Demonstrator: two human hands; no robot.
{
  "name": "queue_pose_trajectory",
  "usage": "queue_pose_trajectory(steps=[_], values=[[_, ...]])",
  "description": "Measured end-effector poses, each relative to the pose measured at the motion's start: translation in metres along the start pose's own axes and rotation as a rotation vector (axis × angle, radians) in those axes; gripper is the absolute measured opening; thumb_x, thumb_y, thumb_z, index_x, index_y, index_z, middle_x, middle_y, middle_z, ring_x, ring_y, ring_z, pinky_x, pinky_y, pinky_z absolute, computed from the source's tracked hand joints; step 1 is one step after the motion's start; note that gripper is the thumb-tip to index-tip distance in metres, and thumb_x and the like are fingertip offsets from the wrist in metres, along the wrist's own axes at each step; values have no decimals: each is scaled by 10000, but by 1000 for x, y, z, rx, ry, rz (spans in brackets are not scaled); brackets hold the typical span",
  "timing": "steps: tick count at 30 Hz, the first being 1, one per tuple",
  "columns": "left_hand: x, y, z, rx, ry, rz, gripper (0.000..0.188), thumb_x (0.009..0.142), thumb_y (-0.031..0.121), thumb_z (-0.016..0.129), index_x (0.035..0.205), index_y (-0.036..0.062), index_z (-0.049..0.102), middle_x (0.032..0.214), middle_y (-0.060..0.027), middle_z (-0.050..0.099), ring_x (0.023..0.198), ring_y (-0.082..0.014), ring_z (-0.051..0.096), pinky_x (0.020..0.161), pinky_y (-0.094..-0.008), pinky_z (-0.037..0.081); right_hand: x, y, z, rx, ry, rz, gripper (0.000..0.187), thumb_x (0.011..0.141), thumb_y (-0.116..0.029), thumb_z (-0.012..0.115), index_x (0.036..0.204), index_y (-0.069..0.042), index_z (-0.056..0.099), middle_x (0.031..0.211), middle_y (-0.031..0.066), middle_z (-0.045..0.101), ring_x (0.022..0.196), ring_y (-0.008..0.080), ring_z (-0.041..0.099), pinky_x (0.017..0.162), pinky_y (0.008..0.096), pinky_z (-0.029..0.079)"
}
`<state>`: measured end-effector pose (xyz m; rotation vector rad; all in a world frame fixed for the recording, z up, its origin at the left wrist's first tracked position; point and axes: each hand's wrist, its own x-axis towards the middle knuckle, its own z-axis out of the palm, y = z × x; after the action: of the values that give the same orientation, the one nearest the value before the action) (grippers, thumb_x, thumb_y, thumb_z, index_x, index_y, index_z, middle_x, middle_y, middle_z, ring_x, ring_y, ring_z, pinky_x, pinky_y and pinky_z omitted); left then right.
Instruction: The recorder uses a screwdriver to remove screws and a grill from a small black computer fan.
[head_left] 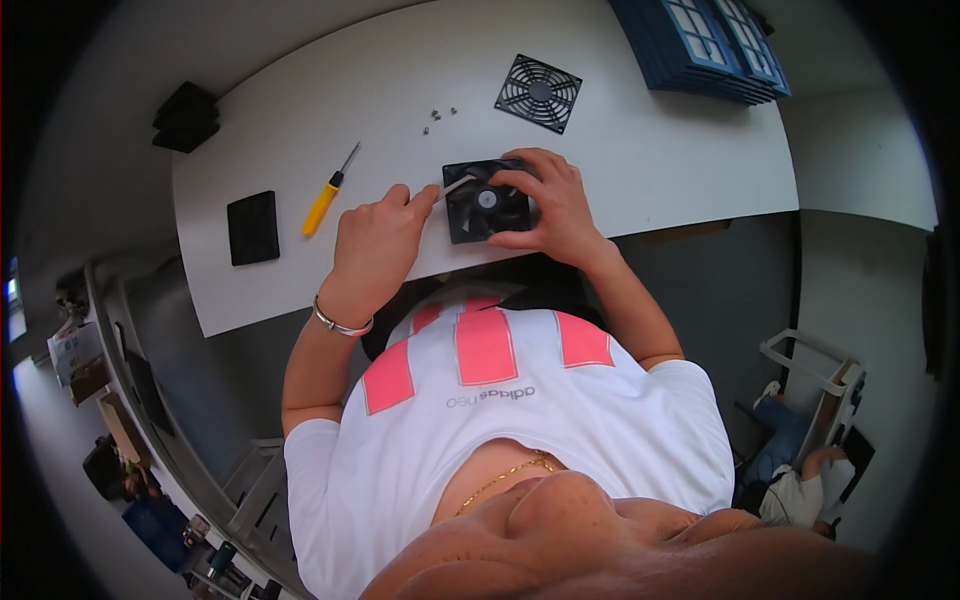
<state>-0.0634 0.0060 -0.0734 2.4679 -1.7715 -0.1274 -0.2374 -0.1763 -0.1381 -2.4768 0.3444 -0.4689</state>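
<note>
A black square cooling fan (487, 200) with a pale round hub lies near the front edge of the white table. My right hand (562, 208) grips it from the right, thumb at the near side and fingers over the far side and blades. Between the fingertips of my left hand (380, 243) is a slim pale stick-like tool (457, 187). Its end reaches over the fan's blades at the upper left; its exact kind cannot be made out. Beyond the fan lie a black round-ringed fan grille (539, 93) and several small screws (435, 116).
A yellow-handled screwdriver (322, 207) rests left of my left hand. Farther left is a black square piece (253, 228), with black stacked parts (187, 118) at the table's far left corner. Blue stacked trays (690, 62) stand far right. Another person (792, 497) is at the lower right.
</note>
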Motion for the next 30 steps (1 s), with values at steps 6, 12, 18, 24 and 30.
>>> queue_pose_trajectory(steps=[6, 12, 18, 24, 30], values=[[-5, -9, -27, -10, -89, 77, 324, 896, 94, 649, 1215, 147, 625, 751, -69, 626, 635, -271, 642, 563, -364, 516, 0, -1, 1, 4, 8, 8, 599, 633, -462, 850, 1141, -215, 650, 1314, 94, 525, 1295, 319, 437, 1045, 458, 322], [-11, -4, -26, -57, -53, 100, 313, 877, 64, 657, 1183, 131, 640, 747, -84, 644, 630, -276, 641, 570, -364, 514, 0, 0, -1, 1, 2, 6, 598, 637, -461, 848, 1145, -216, 648, 1317, 94, 522, 1301, 320, 430, 1050, 459, 318], [-10, 1, -29, -89, -40, 105, 275, 877, 62, 653, 1150, 98, 657, 716, -102, 628, 614, -269, 635, 564, -363, 502, -1, -2, 1, -8, 3, 9, 603, 642, -475, 844, 1152, -220, 649, 1318, 92, 524, 1304, 319, 429, 1055, 458, 310], [-3, 6, -21, -29, -64, 131, 257, 884, 69, 640, 1140, 77, 665, 700, -102, 625, 591, -272, 629, 539, -364, 485, -1, -3, 2, -29, -4, 9, 595, 643, -484, 846, 1142, -221, 654, 1326, 89, 523, 1307, 312, 430, 1048, 453, 313], [-8, 12, -25, -59, -52, 113, 268, 890, 84, 642, 1157, 97, 670, 698, -97, 625, 558, -274, 613, 520, -367, 472, -1, -3, 5, 2, 21, 35, 585, 634, -480, 855, 1101, -189, 656, 1326, 94, 525, 1299, 311, 437, 1044, 450, 315]])
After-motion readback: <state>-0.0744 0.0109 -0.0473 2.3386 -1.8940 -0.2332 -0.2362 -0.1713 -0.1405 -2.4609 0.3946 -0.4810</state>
